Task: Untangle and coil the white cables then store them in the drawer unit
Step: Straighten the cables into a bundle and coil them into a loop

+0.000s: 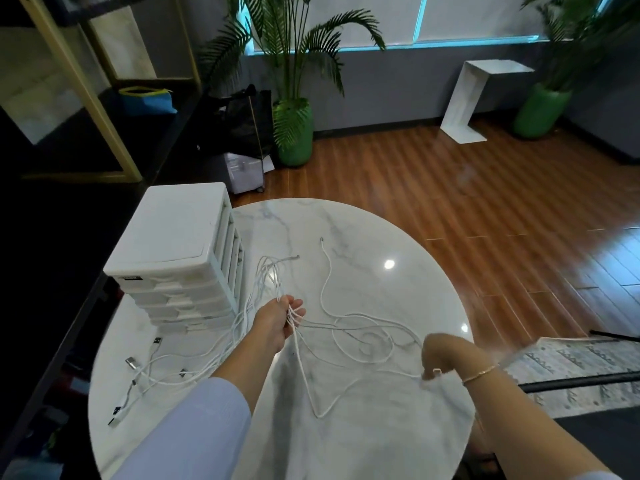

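1. Step: untangling. Left hand (282,318) grips a bundle of thin white cables (349,336) above the round marble table (398,237); right hand (437,355) pinches one connector end.
2. Next: draw that strand free, then coil; white plastic drawer unit (176,247) appears closed.

No words or numbers can be read. Small dark label (131,278) seen on drawer unit (173,237), too blurred.

The drawer unit (173,251) stands on the far left of the bench (363,445). The cables (360,337) lie on the bench, right of the unit and near it, with plug ends (131,362) at the near left. Two potted plants (294,133) stand on the floor (485,202) beyond.
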Motion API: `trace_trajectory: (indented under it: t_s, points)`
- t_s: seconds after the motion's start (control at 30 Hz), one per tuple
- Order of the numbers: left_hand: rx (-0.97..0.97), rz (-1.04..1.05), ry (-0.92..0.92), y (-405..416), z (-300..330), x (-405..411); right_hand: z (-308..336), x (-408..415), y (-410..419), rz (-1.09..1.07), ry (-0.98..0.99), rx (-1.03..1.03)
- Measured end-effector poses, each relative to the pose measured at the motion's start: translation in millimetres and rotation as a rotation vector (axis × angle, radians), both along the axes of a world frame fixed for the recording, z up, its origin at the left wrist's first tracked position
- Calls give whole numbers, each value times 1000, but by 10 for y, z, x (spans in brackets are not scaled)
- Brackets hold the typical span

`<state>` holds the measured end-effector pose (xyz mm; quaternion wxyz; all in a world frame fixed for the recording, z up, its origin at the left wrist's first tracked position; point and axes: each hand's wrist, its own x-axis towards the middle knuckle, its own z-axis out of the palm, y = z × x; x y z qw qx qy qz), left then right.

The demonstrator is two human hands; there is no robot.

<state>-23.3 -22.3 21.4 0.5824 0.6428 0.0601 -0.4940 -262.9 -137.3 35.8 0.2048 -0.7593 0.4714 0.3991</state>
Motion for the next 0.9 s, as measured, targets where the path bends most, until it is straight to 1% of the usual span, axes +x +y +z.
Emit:
trace_trajectory:
  t_s: [0.03,0.07,0.1,0.13,0.17,0.2,0.23,0.27,0.3,0.4,0.5,0.63,0.73,0.8,0.9]
  points:
    - [-5,-7,6,4,3,-32,-59,42,33,19,95,66]
    - [-9,-18,10,9,5,-60,-74,107,65,4,146,91]
    - [-13,-27,13,13,10,-87,-53,195,101,-10,152,77]
    - [-17,-40,13,8,15,-114,1,288,135,-1,94,21]
    - [-18,-54,6,0,10,-127,68,405,160,14,-58,-40]
    - [-13,-76,-9,-11,1,-140,141,547,187,6,-255,-71]
    - [-3,-103,-24,-14,7,-155,207,701,227,-12,-486,-79]
    - [10,-126,-38,-14,11,-169,256,851,295,-39,-670,-71]
    - [28,-144,-46,-7,25,-185,298,987,373,-43,-769,-69]
    - [98,-162,-66,27,33,-206,152,1280,550,-173,-816,26]
    - [136,-150,-81,27,12,-197,6,1334,654,-343,-882,141]
    - [107,-106,-18,35,27,-221,-110,1324,738,-519,-982,356]
    - [53,-91,-36,20,-15,-178,-143,1317,802,-726,-1051,528]
    - [12,-67,-13,7,-19,-167,-155,1260,840,-766,-1034,538]
    - [15,-66,49,-25,-30,-163,-180,1167,866,-653,-964,425]
